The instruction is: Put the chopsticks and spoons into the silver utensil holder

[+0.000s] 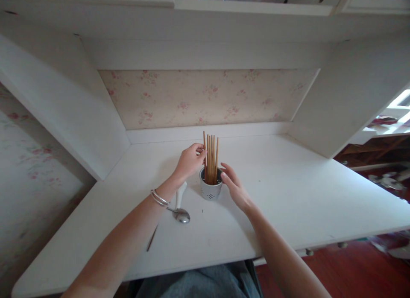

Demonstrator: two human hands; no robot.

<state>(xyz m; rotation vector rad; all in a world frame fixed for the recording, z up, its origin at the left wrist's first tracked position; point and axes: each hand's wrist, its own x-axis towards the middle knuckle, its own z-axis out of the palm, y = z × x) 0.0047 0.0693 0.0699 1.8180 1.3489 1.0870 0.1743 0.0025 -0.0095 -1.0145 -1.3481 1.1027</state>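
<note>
A small white cup [210,192] with a pattern of holes stands upright on the white desk, holding several wooden chopsticks [211,159]. My left hand [191,161] is closed in a pinch on the leftmost chopstick [204,139], whose lower end is inside the cup. At the cup's right side is my right hand [235,188], fingers apart and thumb beside the rim; whether it touches the cup I cannot tell. Below my left wrist lie a metal spoon [182,215] and a white spoon [180,196], both partly hidden. A thin dark stick [152,238] lies partly under my left forearm.
The white desk [288,195] has side panels at left and right and a floral back panel [205,97]. An overhead cabinet [256,5] hangs above. The desk's front edge is close to my lap. Beyond its right end are red flooring [352,268] and shelves.
</note>
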